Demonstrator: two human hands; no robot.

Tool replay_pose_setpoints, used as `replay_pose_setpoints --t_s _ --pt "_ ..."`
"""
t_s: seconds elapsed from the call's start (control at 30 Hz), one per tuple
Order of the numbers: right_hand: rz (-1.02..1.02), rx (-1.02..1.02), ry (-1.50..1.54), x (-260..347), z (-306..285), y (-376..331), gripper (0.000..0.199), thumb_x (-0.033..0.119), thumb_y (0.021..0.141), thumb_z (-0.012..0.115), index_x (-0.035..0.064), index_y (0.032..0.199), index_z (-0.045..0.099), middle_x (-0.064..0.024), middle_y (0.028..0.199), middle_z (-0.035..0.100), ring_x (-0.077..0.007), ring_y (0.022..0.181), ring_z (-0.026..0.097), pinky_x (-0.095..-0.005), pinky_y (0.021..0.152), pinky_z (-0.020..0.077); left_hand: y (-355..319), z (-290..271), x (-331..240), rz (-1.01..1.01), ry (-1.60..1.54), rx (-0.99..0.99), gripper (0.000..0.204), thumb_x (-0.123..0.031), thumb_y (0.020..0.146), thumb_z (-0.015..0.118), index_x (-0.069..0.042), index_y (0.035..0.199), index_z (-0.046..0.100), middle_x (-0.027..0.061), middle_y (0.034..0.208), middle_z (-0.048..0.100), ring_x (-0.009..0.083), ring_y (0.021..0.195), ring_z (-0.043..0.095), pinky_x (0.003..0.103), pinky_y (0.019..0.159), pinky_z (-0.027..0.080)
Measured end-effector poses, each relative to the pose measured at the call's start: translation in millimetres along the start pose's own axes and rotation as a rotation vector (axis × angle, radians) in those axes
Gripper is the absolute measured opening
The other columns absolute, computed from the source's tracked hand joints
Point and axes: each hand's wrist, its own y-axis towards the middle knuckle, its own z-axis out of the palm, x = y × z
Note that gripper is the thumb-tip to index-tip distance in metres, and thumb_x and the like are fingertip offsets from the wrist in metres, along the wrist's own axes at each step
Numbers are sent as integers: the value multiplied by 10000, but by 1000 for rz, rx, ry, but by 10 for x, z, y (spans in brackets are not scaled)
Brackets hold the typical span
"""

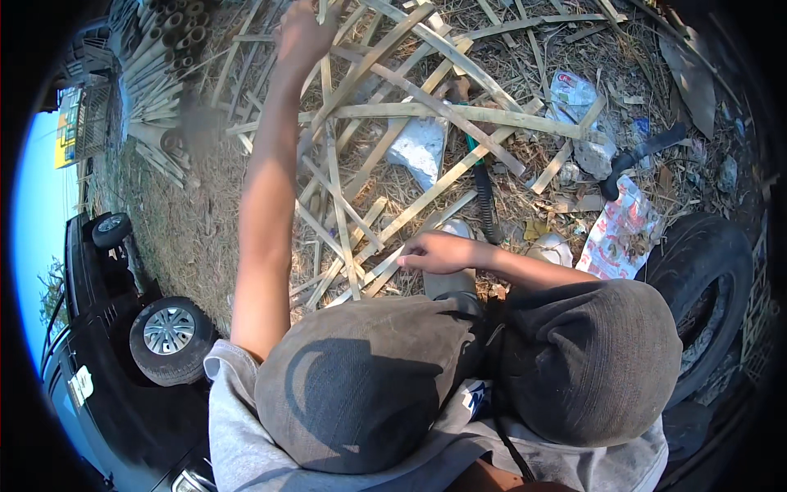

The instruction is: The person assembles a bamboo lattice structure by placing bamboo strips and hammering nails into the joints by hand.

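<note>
A loose lattice of pale split bamboo strips [467,113] lies crossed and woven over the ground in front of me. My left hand [305,37] reaches out to the far edge of the lattice, closed around a bamboo strip there; its fingertips are partly hidden at the top of the view. Close to my knees, my right hand [434,252] is bent inward with curled fingers, pinching the near end of a bamboo strip. Beneath the strips rests a white broken chunk of stone [418,152].
An old tyre [701,287] stands by my right knee. Near it lie a printed sheet [623,225], a crumpled wrapper [574,94] and a black bent hose [643,156]. Bamboo poles [168,41] are piled at far left, and a dark vehicle [123,344] is at left.
</note>
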Motion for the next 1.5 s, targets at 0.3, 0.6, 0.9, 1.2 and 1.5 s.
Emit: replay_pose_setpoints --t_s 0.3,0.6,0.9,1.2,1.5 --pt "140 -866 -453 -354 -340 -309 570 299 879 698 -122 1186 467 -268 1001 659 -443 954 644 -506 829 510 -2615 -64 -1686 -53 -418 -99 924 -640 715 754 34 1265 443 244 1307 376 388 1251 323 583 994 243" --pt "422 -1113 -282 -157 -632 -752 428 280 874 619 -67 1124 626 -290 961 683 -421 951 667 -457 858 499 -2775 115 -1811 -149 -426 -37 1014 -719 733 688 123 1248 457 254 1086 608 375 1064 582 527 933 392" --pt "346 -1185 -345 -350 -709 -836 363 300 914 620 -13 1097 601 -226 794 635 -395 725 621 -461 693 479 -2581 -227 -1777 -230 -663 270 744 -680 778 660 50 904 724 201 574 635 381 621 686 462 620 540" --pt "320 -1327 281 -556 -468 -2046 240 297 952 623 60 916 607 22 617 482 -62 525 429 -247 475 300 -2088 -193 -1600 -277 -761 102 672 -615 876 589 43 816 714 161 534 617 392 611 673 475 676 540" --pt "18 -2095 304 978 -477 -3948 435 519 1008 492 96 910 534 5 664 478 -133 588 495 -273 598 450 -2480 -10 -1739 -52 -361 -22 439 -242 953 476 26 1301 473 259 1575 195 379 1490 134 584 1157 68"
